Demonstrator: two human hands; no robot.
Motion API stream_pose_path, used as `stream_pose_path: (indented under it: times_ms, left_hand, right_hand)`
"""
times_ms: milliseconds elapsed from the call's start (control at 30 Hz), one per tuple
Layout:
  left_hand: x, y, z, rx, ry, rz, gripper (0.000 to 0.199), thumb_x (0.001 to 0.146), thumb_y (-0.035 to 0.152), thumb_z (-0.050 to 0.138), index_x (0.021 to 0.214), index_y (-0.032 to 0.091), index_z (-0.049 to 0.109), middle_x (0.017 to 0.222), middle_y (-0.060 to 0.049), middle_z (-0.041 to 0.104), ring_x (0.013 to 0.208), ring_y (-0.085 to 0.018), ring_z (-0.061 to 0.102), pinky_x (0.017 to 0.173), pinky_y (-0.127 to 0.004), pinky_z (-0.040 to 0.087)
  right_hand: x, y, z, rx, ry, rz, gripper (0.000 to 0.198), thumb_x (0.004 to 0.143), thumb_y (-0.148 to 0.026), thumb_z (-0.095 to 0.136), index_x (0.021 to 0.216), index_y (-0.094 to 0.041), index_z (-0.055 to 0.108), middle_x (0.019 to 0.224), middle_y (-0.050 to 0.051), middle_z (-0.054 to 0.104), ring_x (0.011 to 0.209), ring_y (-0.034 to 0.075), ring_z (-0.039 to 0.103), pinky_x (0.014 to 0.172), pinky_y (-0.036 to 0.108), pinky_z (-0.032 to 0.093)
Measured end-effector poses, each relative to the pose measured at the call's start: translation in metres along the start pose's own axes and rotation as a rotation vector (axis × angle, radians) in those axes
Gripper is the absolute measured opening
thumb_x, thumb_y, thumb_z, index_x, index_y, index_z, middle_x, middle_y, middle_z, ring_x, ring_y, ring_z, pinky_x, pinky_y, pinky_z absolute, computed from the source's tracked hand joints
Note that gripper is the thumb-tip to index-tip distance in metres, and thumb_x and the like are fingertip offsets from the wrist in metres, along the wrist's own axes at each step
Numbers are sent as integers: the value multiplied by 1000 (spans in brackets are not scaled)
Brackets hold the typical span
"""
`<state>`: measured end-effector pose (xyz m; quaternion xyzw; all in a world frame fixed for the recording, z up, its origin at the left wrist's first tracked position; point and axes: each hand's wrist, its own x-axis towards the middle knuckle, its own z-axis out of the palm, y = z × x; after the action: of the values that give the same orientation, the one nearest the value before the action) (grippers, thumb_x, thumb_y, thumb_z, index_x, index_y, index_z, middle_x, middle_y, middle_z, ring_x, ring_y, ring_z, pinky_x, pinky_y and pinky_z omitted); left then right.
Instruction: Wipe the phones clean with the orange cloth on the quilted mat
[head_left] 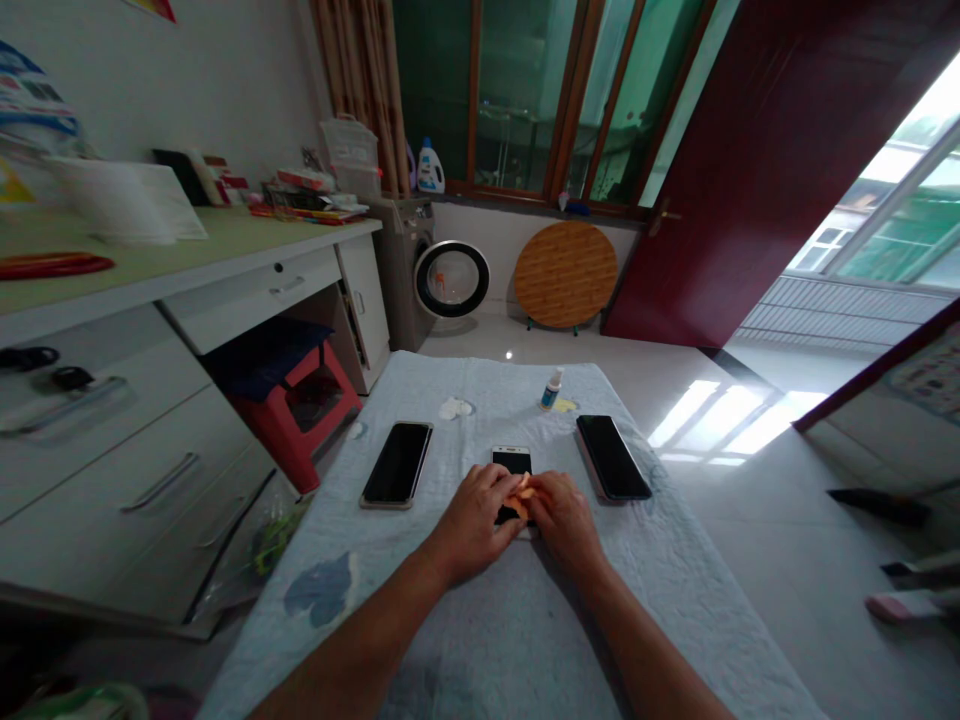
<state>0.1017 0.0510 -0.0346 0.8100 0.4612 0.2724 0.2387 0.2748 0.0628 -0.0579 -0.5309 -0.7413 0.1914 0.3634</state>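
Note:
A white-framed smartphone (512, 460) lies face up on the cloth-covered table, partly hidden under my hands. Over its dark screen, both hands are closed on a small orange cloth (517, 505). My left hand (472, 520) grips the cloth from the left side, fingers bent over the phone. From the right, my right hand (566, 515) pinches the same cloth, its fingertips close to the left ones. A second phone with a pale gold edge (397, 465) rests to the left. On the right lies a third, dark phone (613, 458). Farther back stands a small spray bottle (552, 390).
The table wears a light blue cloth (465, 640). At left are a white desk with drawers (255, 300) and a red stool (322, 400). Beyond the table stand a washing machine with its door open (452, 279) and a round wooden tabletop (566, 275).

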Motion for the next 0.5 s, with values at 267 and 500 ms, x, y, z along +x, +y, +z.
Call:
stream_pose_path:
  times_ms: [267,500]
  left_hand:
    - [1,12,-5,-225,-34,75,43,81,9,48,121,24,56,114,-4,58,107,-18,55,97,-31,44]
    - [1,9,0,-499,-5,-37,52,67,-1,41,113,22,48,114,-3,61,106,-17,60,98,-32,47]
  right_hand:
    - [-1,-3,0,98,22,34,21,79,-15,47,96,-20,57,88,2,60,80,17,58,72,27,44]
    - [0,-12,-7,80,-28,-82,26,73,-15,57,98,-20,59,103,6,56,95,19,56,86,31,45]
